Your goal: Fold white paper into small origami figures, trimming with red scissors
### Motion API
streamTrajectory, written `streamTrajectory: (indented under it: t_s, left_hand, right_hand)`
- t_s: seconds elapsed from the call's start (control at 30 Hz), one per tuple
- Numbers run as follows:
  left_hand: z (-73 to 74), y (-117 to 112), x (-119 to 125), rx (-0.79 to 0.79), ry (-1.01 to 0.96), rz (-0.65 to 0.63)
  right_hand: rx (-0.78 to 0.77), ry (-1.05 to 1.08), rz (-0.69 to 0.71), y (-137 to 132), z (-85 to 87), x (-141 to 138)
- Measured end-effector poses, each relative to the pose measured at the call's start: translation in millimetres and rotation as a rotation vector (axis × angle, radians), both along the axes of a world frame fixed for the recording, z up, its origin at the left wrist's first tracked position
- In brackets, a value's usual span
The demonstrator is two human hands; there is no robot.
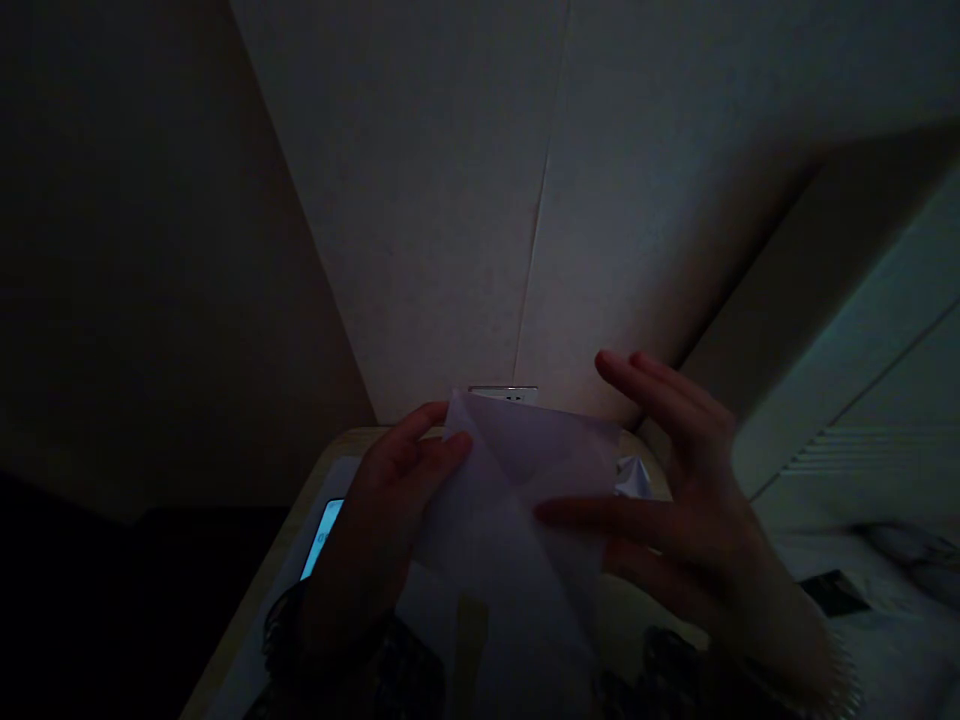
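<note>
A white sheet of paper is raised in front of me, with a diagonal fold line running down across it. My left hand pinches its upper left edge, thumb on the near face and fingers behind. On the other side, my right hand has its fingers spread. One of its digits lies against the paper's face near the fold, while two others point up, off the sheet. The dim light hides finer detail of the creases.
Below is a small wooden table with a lit phone at left. A crumpled or folded white paper piece sits behind my right hand. A wall socket shows just beyond the paper, on a pale wall.
</note>
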State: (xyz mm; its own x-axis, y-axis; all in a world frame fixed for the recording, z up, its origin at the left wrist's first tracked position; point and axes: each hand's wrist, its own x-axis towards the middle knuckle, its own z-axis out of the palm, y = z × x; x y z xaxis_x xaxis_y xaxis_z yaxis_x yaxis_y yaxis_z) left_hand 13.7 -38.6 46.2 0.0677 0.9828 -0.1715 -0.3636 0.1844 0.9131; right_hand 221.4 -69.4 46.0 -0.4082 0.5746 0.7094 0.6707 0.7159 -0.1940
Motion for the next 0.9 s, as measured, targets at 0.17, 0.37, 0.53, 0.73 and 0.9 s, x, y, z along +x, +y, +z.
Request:
streamTrajectory:
  t_s: [0.17,0.37,0.53,0.73,0.9]
  left_hand:
    - [-3.6,-2.2,1.5,0.087,-0.038,-0.144]
    - [0.8,-5.6,6.4,0.226,0.007,-0.255]
    - [2.1,-9.4,7.0,0.261,0.172,-0.315]
    - [-1.8,-14.3,8.5,0.222,0.347,-0.156]
    - [3.0,-18.3,14.5,0.298,0.480,-0.288]
  right_hand:
    - [0.064,0.003,0.019,3.4,9.3,-0.1]
    - [0.039,0.098,-0.083,7.5,7.9,-10.7]
    - [-0.041,0.139,-0.114,12.2,5.6,-14.7]
    - [-0.112,0.175,-0.140,14.4,3.6,-16.6]
    - [-0.135,0.196,-0.156,14.4,2.4,-17.5]
